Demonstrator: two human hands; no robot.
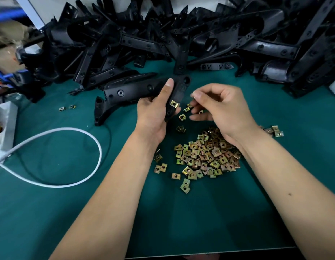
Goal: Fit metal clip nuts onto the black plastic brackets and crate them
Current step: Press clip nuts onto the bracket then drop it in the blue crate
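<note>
Bracket [144, 90], one clip nut [174, 104] fitted at its near edge, gripped in left hand [153, 113] at 12 o'clock above the nut pile [206, 156] on the desk [69, 212], angled toward right hand [217, 106], whose fingers [197, 95] pinch loose nuts, apparently to fit next.

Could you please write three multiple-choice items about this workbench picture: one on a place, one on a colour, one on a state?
1. Where is the big pile of clip nuts?
A. Under the right forearm
B. On the white cable
C. Among the piled brackets

2. What colour is the table mat?
A. Grey
B. Green
C. Red

3. What is the left hand doing?
A. Lying flat on the mat
B. Pointing at the cable
C. Gripping a black bracket

Answers: 1 A, the nuts lie on the mat below the right forearm. 2 B, the mat is dark green. 3 C, its fingers wrap round the bracket, which already carries one fitted clip nut.
</note>
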